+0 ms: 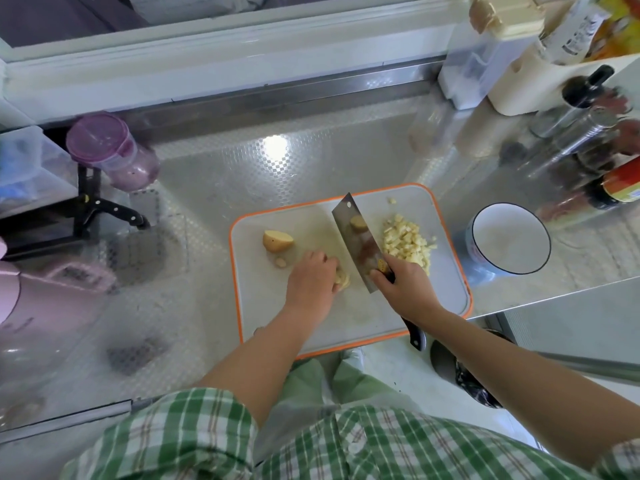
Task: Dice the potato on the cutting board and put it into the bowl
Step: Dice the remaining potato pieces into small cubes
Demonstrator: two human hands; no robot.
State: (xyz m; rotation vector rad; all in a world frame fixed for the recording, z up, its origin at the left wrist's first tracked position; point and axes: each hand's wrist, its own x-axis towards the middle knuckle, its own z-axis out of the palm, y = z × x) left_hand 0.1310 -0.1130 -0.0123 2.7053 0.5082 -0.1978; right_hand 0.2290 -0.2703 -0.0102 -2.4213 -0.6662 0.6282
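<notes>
My left hand pins a pale potato chunk on the orange-rimmed cutting board; my right hand grips the steel cleaver beside it. Small cubes heap at 2 o'clock, round white bowl at 3.

The left forearm and right forearm reach forward, bare, converging. The left hand lies palm down, its fingers curled onto a pale potato piece. The right hand grips the handle of a steel cleaver, knuckles up.
</notes>
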